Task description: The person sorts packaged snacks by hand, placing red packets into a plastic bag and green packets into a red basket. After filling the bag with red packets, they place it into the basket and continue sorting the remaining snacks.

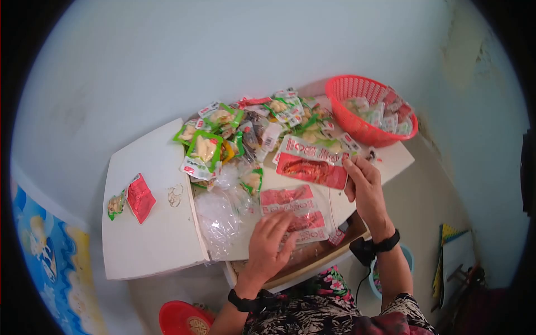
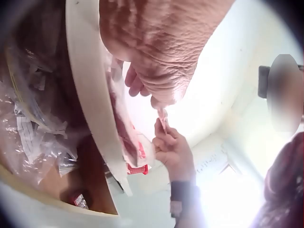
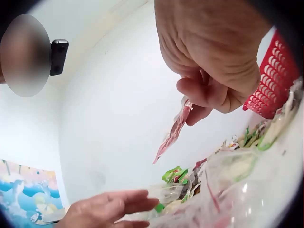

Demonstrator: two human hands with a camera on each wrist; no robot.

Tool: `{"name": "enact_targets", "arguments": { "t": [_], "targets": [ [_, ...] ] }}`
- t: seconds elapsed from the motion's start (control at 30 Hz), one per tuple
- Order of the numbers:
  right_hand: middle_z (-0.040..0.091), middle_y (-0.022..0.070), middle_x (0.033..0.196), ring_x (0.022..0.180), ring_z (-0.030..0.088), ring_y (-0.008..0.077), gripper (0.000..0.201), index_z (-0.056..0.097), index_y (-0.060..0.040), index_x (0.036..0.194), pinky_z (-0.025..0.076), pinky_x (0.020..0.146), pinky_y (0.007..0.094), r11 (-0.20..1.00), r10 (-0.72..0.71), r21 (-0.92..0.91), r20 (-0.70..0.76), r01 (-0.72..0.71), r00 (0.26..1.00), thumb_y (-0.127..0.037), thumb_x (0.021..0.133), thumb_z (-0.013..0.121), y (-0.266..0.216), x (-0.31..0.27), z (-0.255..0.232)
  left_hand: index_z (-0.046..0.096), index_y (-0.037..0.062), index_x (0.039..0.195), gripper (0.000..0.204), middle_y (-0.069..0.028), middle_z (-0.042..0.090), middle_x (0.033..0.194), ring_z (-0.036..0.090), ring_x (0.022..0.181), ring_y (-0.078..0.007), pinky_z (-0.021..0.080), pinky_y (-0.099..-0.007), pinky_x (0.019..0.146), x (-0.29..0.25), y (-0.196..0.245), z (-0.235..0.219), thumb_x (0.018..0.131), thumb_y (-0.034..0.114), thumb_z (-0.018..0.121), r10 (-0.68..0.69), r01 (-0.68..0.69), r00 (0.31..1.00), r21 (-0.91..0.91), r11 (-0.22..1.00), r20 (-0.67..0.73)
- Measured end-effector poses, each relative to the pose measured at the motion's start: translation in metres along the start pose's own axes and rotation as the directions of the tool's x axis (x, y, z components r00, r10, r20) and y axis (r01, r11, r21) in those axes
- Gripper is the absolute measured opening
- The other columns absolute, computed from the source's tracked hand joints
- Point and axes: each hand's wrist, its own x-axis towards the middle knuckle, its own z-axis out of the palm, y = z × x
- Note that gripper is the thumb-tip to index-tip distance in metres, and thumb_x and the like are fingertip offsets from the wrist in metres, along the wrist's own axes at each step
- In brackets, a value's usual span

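We judged the step in hand to be the handling of single packets, and felt that the next move called for a sure pinch on the edge and a level turn of the wrist. We counted two hands: the right hand (image 1: 368, 187) pinched one held packet (image 1: 312, 162), red and white, by its right end above the right part of the white table (image 1: 151, 245), while the left hand (image 1: 268, 245) had its fingers reaching forward, lightly bent and near each other, over the near packets; whether it touched them we could not tell. Of those near packets we made out two, an upper one (image 1: 286, 195) and a lower one (image 1: 312, 222). On the left of the table lay one red packet (image 1: 140, 198) and one small green packet (image 1: 116, 205) beside it. At the far side we saw one pile (image 1: 205, 148), too jumbled to count, with one clear bag (image 1: 216, 215) nearer us, and at far right one red basket (image 1: 357, 125) holding several packets that overlapped too much to count.
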Motion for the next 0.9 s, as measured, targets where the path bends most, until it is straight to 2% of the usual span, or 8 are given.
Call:
{"name": "enact_targets", "arguments": {
  "t": [0.1, 0.13, 0.23, 0.4, 0.5, 0.7, 0.8, 0.9],
  "targets": [
    [0.048, -0.0057, 0.057, 0.043, 0.041, 0.0030, 0.030, 0.057, -0.0078, 0.085, 0.027, 0.042, 0.0225, 0.986, 0.134, 0.107, -0.021, -0.131, 0.991, -0.026, 0.109, 0.057, 0.013, -0.040, -0.008, 0.062, -0.0013, 0.136, 0.043, -0.0189, 0.068, 0.128, 0.065, 0.116, -0.0290, 0.054, -0.0390, 0.093, -0.003, 0.019, -0.006, 0.096, 0.012, 0.071, -0.237, 0.210, 0.963, -0.192, 0.959, -0.131],
    [0.048, -0.0059, 0.057, 0.043, 0.041, 0.0023, 0.029, 0.058, -0.0076, 0.086, 0.028, 0.043, 0.0217, 0.974, 0.163, 0.159, -0.004, -0.160, 0.987, -0.025, 0.109, 0.056, 0.019, -0.051, -0.011, 0.056, -0.0030, 0.142, 0.048, -0.0180, 0.068, 0.128, 0.065, 0.113, -0.0197, 0.054, -0.0321, 0.090, -0.002, 0.025, -0.007, 0.100, 0.016, 0.069, -0.375, 0.323, 0.917, -0.300, 0.898, -0.133],
    [0.047, -0.0063, 0.057, 0.044, 0.040, 0.0018, 0.027, 0.059, -0.0069, 0.088, 0.028, 0.043, 0.0207, 0.949, 0.202, 0.242, 0.025, -0.202, 0.979, -0.023, 0.110, 0.056, 0.024, -0.075, -0.010, 0.052, -0.0053, 0.146, 0.052, -0.0163, 0.068, 0.127, 0.065, 0.110, -0.0162, 0.053, -0.0308, 0.091, 0.013, 0.039, -0.011, 0.102, 0.017, 0.068, -0.544, 0.395, 0.837, -0.616, 0.682, -0.064],
    [0.051, -0.0072, 0.067, 0.048, 0.043, 0.0006, 0.025, 0.064, -0.0029, 0.098, 0.031, 0.045, 0.0205, 0.955, 0.195, 0.195, 0.165, -0.225, 0.967, -0.023, 0.110, 0.056, 0.030, -0.091, -0.009, 0.062, -0.0044, 0.131, 0.034, -0.0073, 0.072, 0.108, 0.068, 0.093, -0.0087, 0.058, -0.0258, 0.078, 0.019, 0.037, -0.007, 0.102, 0.013, 0.070, -0.591, 0.466, 0.796, -0.754, 0.463, 0.129],
    [0.053, -0.0066, 0.068, 0.048, 0.044, 0.0008, 0.025, 0.064, -0.0026, 0.099, 0.032, 0.045, 0.0208, 0.934, 0.244, 0.215, 0.203, -0.286, 0.948, -0.023, 0.110, 0.056, 0.031, -0.095, -0.010, 0.069, -0.0029, 0.115, 0.020, -0.0018, 0.073, 0.096, 0.065, 0.084, -0.0047, 0.054, -0.0224, 0.074, 0.018, 0.044, -0.004, 0.102, 0.012, 0.070, -0.656, 0.525, 0.744, -0.715, 0.461, 0.124],
    [0.057, -0.0047, 0.069, 0.049, 0.046, 0.0019, 0.023, 0.066, -0.0011, 0.104, 0.033, 0.045, 0.0206, 0.879, 0.289, 0.331, 0.202, -0.343, 0.936, -0.023, 0.108, 0.060, 0.031, -0.097, -0.015, 0.071, -0.0009, 0.105, 0.013, 0.0029, 0.070, 0.091, 0.056, 0.080, -0.0009, 0.047, -0.0189, 0.072, 0.010, 0.034, 0.003, 0.102, 0.012, 0.070, -0.642, 0.490, 0.767, -0.641, 0.591, -0.005],
    [0.060, -0.0043, 0.071, 0.049, 0.046, 0.0017, 0.021, 0.067, -0.0013, 0.106, 0.033, 0.044, 0.0202, 0.897, 0.260, 0.291, 0.262, -0.333, 0.929, -0.022, 0.107, 0.062, 0.029, -0.101, -0.017, 0.071, -0.0011, 0.110, 0.015, 0.0026, 0.070, 0.092, 0.057, 0.081, -0.0013, 0.048, -0.0195, 0.074, 0.009, 0.042, 0.003, 0.103, 0.012, 0.070, -0.641, 0.516, 0.767, -0.615, 0.596, 0.022],
    [0.061, -0.0048, 0.074, 0.048, 0.045, 0.0009, 0.018, 0.067, -0.0013, 0.104, 0.033, 0.043, 0.0203, 0.932, 0.247, 0.238, 0.132, -0.273, 0.960, -0.019, 0.105, 0.064, 0.028, -0.105, -0.026, 0.068, -0.0021, 0.119, 0.020, -0.0008, 0.071, 0.098, 0.060, 0.082, -0.0030, 0.049, -0.0199, 0.075, 0.011, 0.052, 0.007, 0.104, 0.011, 0.067, -0.584, 0.465, 0.811, -0.654, 0.596, 0.044]
  ]
}}
